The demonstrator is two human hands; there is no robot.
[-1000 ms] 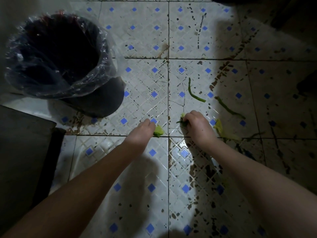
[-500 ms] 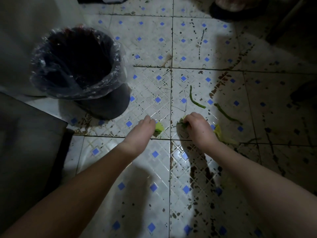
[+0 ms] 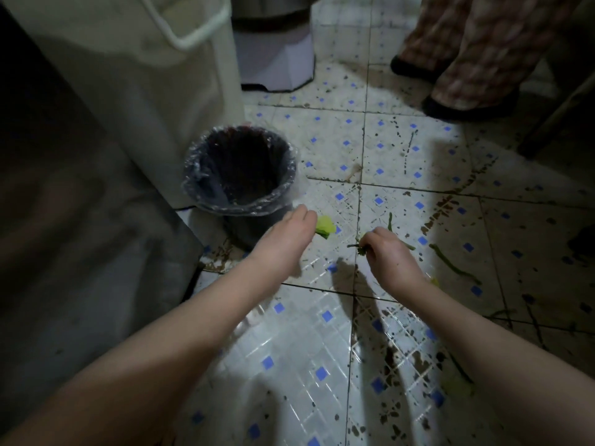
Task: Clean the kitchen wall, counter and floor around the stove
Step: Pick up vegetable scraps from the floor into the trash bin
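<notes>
My left hand (image 3: 286,236) holds a light green leaf scrap (image 3: 325,226) above the floor, just right of the dark trash bin (image 3: 240,178) lined with clear plastic. My right hand (image 3: 386,252) pinches small dark green vegetable scraps (image 3: 360,247) at its fingertips. The white floor tiles (image 3: 306,349) with blue squares are spattered with brown dirt. A thin green stalk (image 3: 454,265) lies on the floor right of my right hand, and another stalk (image 3: 390,220) shows just behind it.
A pale cabinet or appliance (image 3: 138,75) stands at left behind the bin, with a dark counter side (image 3: 80,236) nearer me. A white base (image 3: 277,66) sits at the back. Another person's legs in patterned trousers and dark slippers (image 3: 467,59) stand at back right.
Both hands have lifted off the floor with their scraps, the left toward the bin. The view has tilted up, bringing the cabinet and the other person's legs into sight.
</notes>
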